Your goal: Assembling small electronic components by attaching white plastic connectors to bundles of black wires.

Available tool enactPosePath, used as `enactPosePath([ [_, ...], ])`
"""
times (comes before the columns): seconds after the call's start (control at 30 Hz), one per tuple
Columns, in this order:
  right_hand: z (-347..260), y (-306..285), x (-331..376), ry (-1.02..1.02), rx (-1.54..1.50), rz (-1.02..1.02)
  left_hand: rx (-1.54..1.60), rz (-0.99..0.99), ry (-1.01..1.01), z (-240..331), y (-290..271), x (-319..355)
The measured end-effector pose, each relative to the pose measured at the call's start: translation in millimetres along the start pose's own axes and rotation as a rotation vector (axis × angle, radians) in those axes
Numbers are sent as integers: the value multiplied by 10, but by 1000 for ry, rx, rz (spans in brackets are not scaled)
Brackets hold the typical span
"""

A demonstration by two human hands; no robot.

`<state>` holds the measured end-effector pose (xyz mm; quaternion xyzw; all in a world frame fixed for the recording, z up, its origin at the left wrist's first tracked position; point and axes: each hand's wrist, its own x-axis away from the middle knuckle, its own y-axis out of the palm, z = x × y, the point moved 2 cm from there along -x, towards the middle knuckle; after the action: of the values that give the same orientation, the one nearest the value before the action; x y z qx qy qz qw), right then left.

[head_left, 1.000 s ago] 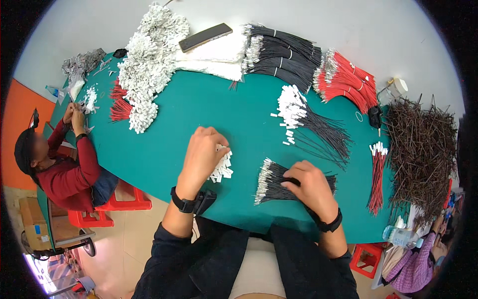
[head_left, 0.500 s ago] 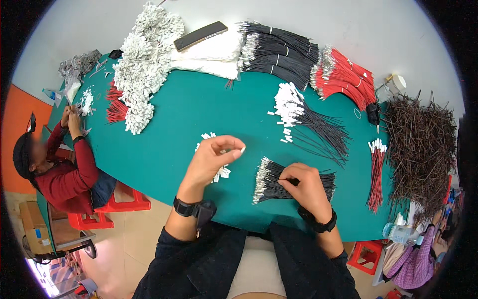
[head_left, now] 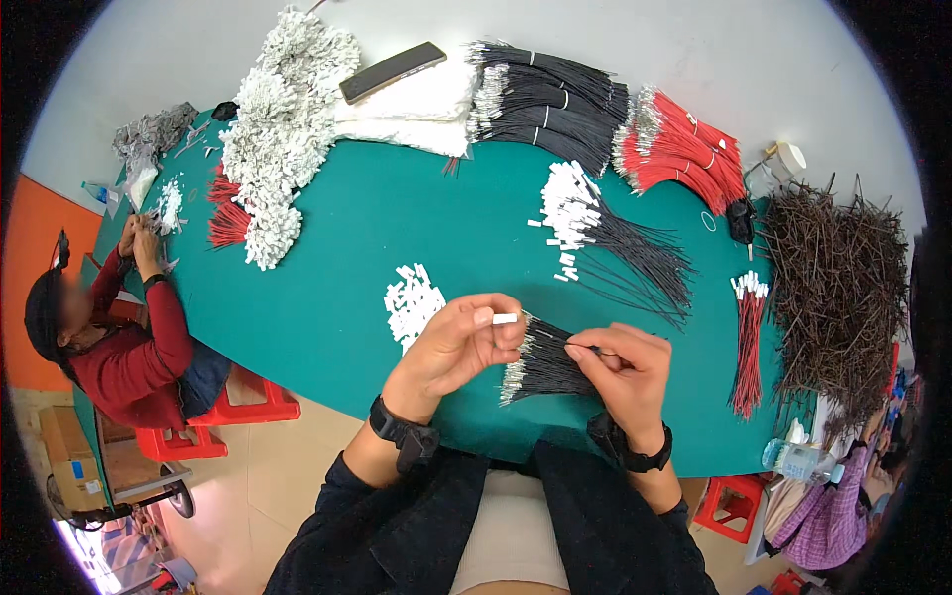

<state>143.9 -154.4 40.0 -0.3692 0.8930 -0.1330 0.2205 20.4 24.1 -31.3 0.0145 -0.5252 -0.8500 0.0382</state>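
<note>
Between thumb and forefinger, my left hand (head_left: 454, 342) pinches a small white connector housing (head_left: 505, 318). My right hand (head_left: 630, 372) is closed in a pinch on a thin black wire (head_left: 585, 346), whose tip points toward the housing; the two look apart. Below both hands lies a bundle of black wires (head_left: 550, 372) with silvery terminals at its left end, partly covered by my fingers. A loose pile of white connector housings (head_left: 412, 302) sits beside my left hand. Farther off, black wires (head_left: 640, 253) carry white housings on their ends.
Red wires with white housings (head_left: 749, 342) lie right, near a heap of brown wires (head_left: 838, 297). Tied black bundles (head_left: 555, 99), tied red bundles (head_left: 684, 149), a phone (head_left: 394, 72) and a white heap (head_left: 283, 129) line the back. A person (head_left: 119, 337) works at left.
My left hand has moved right and nearer, bringing the white housing up to the wire. My right hand has shifted slightly right, raising a black wire from the bundle.
</note>
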Motion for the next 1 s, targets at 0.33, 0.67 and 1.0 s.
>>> enactPosePath([
  [0.33,-68,50,-32,-50,8,114,-49,91,-53,-60,35,12],
  [0.67,-87,47,-19,-109,53,100,-402,368,113,-60,220,32],
  [1.0,-92,68,-25,-90,55,95,-601,408,211,-54,265,47],
])
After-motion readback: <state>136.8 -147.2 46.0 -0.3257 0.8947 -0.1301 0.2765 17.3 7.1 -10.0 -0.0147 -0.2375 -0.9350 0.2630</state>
